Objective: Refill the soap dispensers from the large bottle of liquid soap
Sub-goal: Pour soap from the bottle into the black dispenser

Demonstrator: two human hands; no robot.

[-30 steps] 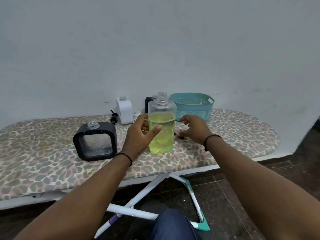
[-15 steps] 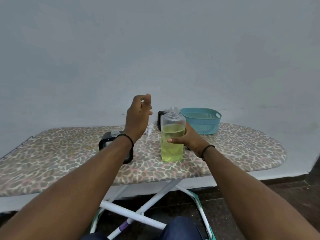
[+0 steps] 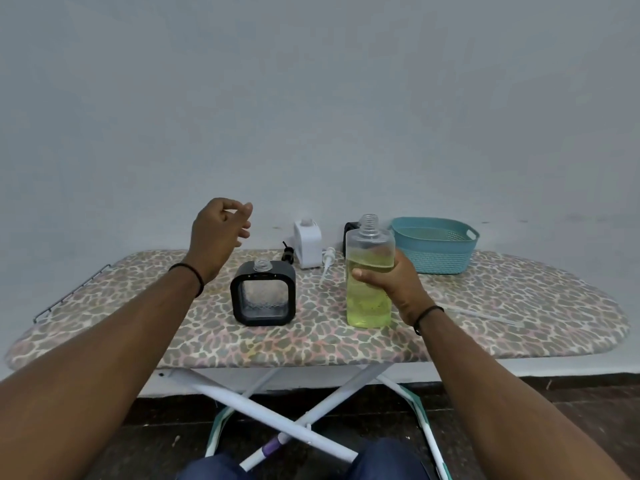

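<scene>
While R hand (image 3: 391, 284) fingers still clamp soap bottle (image 3: 370, 271), L hand (image 3: 216, 233) stays raised, fingers loose.

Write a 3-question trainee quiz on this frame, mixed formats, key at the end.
1. True or false: the large soap bottle has its cap on.
2. Which hand grips the bottle? A) left hand B) right hand C) both
3. Fill in: the black square dispenser stands on the ironing board to the ____ of the bottle, from the person's side.

Key
1. False: its threaded neck is bare.
2. B: the right one wraps the bottle's middle; the left is raised in the air, fingers loosely curled, holding nothing.
3. Left. Its neck is open too.
</scene>
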